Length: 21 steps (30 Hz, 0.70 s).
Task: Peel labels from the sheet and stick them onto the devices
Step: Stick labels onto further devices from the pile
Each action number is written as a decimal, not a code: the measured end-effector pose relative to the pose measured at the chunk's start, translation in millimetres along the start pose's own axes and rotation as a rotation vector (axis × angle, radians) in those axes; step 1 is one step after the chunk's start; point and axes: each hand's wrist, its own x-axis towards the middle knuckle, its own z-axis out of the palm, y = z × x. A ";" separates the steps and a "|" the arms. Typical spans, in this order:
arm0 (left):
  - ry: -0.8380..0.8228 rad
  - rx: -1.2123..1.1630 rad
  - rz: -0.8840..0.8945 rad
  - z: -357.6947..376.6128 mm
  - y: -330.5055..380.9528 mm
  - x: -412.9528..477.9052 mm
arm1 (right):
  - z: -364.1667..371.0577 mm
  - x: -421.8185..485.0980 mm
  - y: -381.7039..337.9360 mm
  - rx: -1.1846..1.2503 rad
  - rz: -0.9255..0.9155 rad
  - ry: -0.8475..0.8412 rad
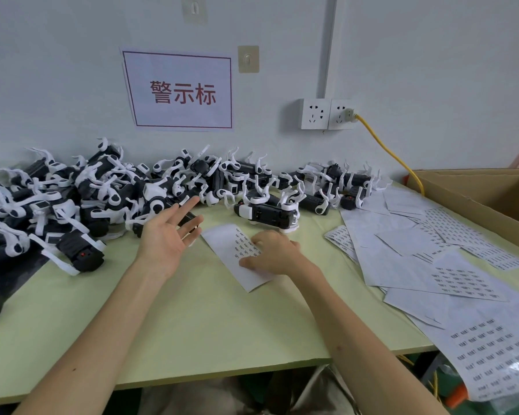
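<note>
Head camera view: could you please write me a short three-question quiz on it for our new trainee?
1. True or false: the left hand grips one of the piled devices.
2. What does the right hand rest on? A) the label sheet B) the piled devices C) the left hand
3. Fill in: the spare label sheets lie to the person's ____ of the right hand.

Key:
1. False: it hovers open-palmed near them and holds nothing.
2. A
3. right
</note>
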 end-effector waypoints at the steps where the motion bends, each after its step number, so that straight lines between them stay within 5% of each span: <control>1: 0.007 0.012 0.025 -0.3 -0.6 -0.2 | -1.2 -1.0 -1.5 0.035 0.009 0.002; 5: 0.019 0.010 0.063 1.9 0.0 -1.9 | -2.5 -6.7 -7.1 0.218 -0.020 0.017; 14: 0.077 0.120 0.148 5.6 -5.0 0.3 | -18.1 -14.5 -14.9 0.910 -0.127 0.560; 21: -0.169 0.224 0.106 19.6 -15.2 -9.1 | -16.4 -20.1 -23.8 1.065 -0.272 0.485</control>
